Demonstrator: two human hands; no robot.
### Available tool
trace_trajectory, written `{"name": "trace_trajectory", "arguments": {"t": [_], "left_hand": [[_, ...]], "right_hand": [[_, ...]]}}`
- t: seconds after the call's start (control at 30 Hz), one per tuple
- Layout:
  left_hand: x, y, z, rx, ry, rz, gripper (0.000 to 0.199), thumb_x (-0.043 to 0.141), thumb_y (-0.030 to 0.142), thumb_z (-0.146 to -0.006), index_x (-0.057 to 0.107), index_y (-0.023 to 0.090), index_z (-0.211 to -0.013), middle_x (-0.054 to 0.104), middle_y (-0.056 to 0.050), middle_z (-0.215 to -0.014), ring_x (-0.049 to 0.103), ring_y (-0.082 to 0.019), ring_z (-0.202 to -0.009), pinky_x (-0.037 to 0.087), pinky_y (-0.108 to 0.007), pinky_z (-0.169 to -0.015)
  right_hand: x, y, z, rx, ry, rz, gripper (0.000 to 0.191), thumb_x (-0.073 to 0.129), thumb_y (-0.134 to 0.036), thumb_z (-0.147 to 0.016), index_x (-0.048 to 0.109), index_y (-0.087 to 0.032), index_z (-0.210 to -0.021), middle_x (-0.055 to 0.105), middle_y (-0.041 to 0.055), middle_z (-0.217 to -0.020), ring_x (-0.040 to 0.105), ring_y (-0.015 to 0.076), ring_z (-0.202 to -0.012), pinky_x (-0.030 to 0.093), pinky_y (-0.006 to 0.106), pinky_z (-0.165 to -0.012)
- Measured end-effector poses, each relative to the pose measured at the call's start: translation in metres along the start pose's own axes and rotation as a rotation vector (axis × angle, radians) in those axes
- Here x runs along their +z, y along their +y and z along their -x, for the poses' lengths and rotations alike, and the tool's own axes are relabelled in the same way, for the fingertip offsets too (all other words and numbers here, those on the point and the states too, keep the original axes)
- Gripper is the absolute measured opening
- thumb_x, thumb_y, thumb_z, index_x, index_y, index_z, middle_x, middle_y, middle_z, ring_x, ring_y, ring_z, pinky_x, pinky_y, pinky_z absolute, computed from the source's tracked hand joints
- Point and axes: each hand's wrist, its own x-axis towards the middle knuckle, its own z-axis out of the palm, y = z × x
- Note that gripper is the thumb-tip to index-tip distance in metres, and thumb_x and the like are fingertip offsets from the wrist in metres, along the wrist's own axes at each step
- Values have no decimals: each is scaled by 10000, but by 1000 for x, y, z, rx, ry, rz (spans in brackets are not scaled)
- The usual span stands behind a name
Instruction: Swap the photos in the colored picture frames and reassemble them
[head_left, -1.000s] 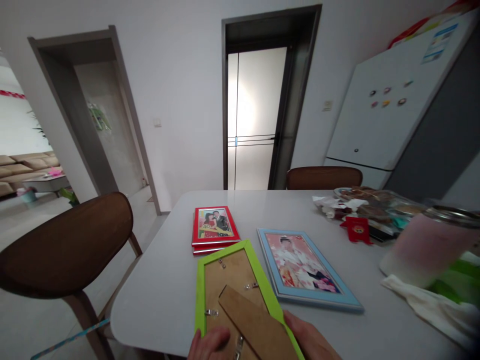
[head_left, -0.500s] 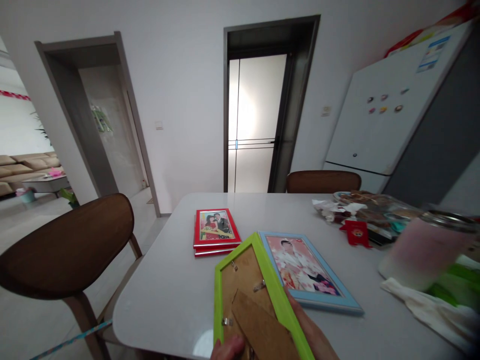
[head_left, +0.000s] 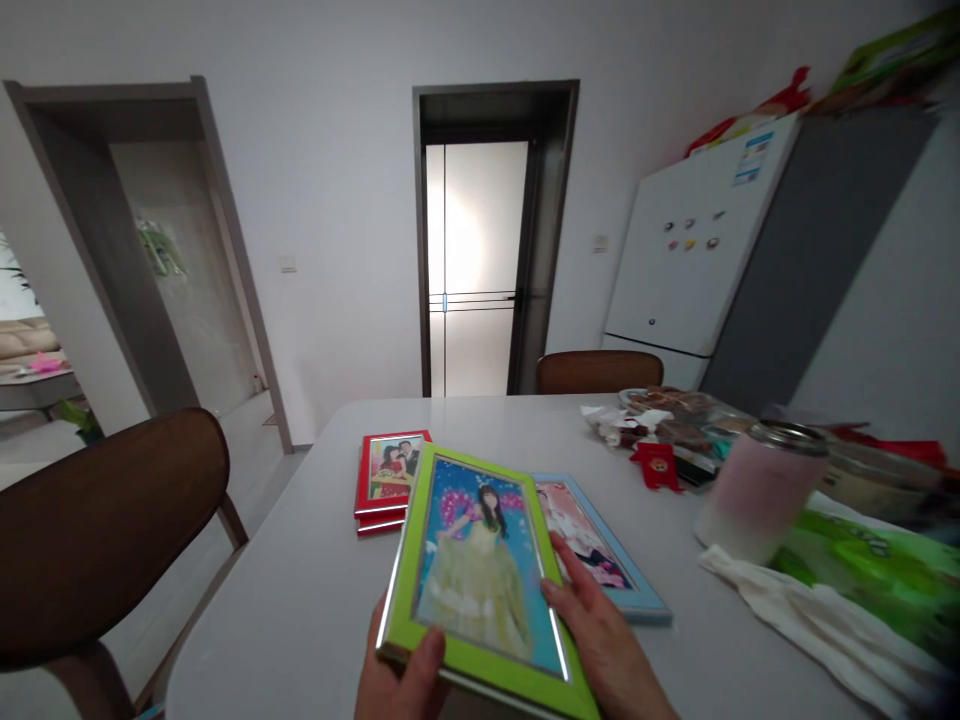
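A green picture frame (head_left: 480, 580), its photo side up, is held tilted above the near part of the table. My left hand (head_left: 401, 665) grips its lower left corner, thumb on the front edge. On the right edge, my right hand (head_left: 596, 630) is closed with the thumb on the front and fingers around the side. Behind it, partly covered, a light blue picture frame (head_left: 626, 570) lies on the white table (head_left: 277, 590). To the left, two red picture frames (head_left: 367, 490) are stacked, their right part hidden by the green one.
A pink and white cup (head_left: 761, 490), a white cloth (head_left: 810, 610), a green packet (head_left: 870, 575), a red paper piece (head_left: 658, 466) and plastic bags stand or lie on the right. Brown chairs are at the left (head_left: 112, 530) and far side (head_left: 600, 372).
The green frame has been turned over from its brown backing to its photo side. Both hands still hold it and show more. The whole view has shifted to the right.
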Motion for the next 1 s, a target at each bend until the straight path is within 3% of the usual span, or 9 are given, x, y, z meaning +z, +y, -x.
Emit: {"name": "trace_trajectory", "arguments": {"t": [0.13, 0.23, 0.37, 0.5, 0.67, 0.77, 0.87, 0.93, 1.0], "left_hand": [[24, -20, -23, -39, -125, -42, 487, 722, 302, -522, 534, 153, -946, 672, -75, -807, 627, -214, -721, 484, -301, -643], [46, -41, -38, 30, -269, -185, 387, 620, 203, -606, 512, 129, -970, 672, -96, -864, 616, -210, -818, 472, -288, -716], [61, -64, -53, 192, -328, -562, 362, 459, 113, -686, 478, 111, -1047, 633, -104, -1002, 588, -180, -915, 452, -270, -793], [61, -76, -54, 249, -336, -733, 377, 440, 60, -663, 521, 136, -1023, 613, -76, -1047, 557, -167, -968, 415, -263, -851], [48, -67, -62, 332, -318, -999, 460, 510, 101, -636, 491, 107, -1095, 568, -113, -1111, 517, -212, -1023, 388, -323, -892], [31, -41, -92, 438, -238, -1173, 506, 508, 117, -661, 423, 93, -1160, 444, -139, -1241, 381, -227, -1155, 283, -356, -971], [7, -10, -128, 530, -136, -1340, 523, 486, 57, -654, 404, 88, -1169, 383, -147, -1279, 243, -264, -1224, 148, -422, -1008], [-7, 4, -142, 559, -104, -1440, 505, 482, 17, -630, 441, 86, -1128, 435, -161, -1224, 290, -301, -1188, 154, -465, -985], [-16, 9, -145, 588, -100, -1520, 448, 453, 4, -646, 473, 98, -1083, 497, -155, -1138, 377, -300, -1116, 232, -468, -938]], "right_hand": [[-42, -48, -38, -66, 70, 252, 674, 573, -269, -646, 314, -214, -1266, 664, 38, -896, 629, 183, -661, 503, 293, -579], [-75, -63, -71, -124, 102, 461, 534, 555, -229, -641, 465, -183, -1165, 677, 37, -841, 625, 177, -623, 501, 287, -569], [-107, -57, -103, -247, 117, 669, 401, 523, -246, -648, 574, -180, -1040, 673, 43, -866, 629, 197, -677, 495, 293, -585], [-126, -37, -120, -286, 141, 732, 446, 525, -222, -610, 569, -119, -1042, 633, 80, -986, 609, 209, -817, 478, 296, -697], [-140, -31, -128, -320, 191, 840, 484, 529, -224, -579, 568, -100, -1045, 606, 96, -1040, 569, 210, -920, 426, 282, -804], [-131, -40, -123, -328, 295, 911, 500, 539, -235, -563, 573, -108, -1045, 613, 125, -1011, 554, 271, -930, 396, 365, -830], [-97, -44, -106, -418, 331, 945, 485, 551, -271, -570, 580, -150, -1039, 601, 113, -1030, 540, 287, -938, 387, 390, -827], [-62, -36, -90, -517, 206, 908, 417, 548, -300, -595, 604, -179, -990, 602, 83, -1034, 562, 250, -895, 421, 354, -787], [-25, -19, -75, -514, 2, 798, 400, 543, -311, -619, 598, -176, -992, 618, 77, -998, 584, 218, -831, 443, 347, -751]]}}
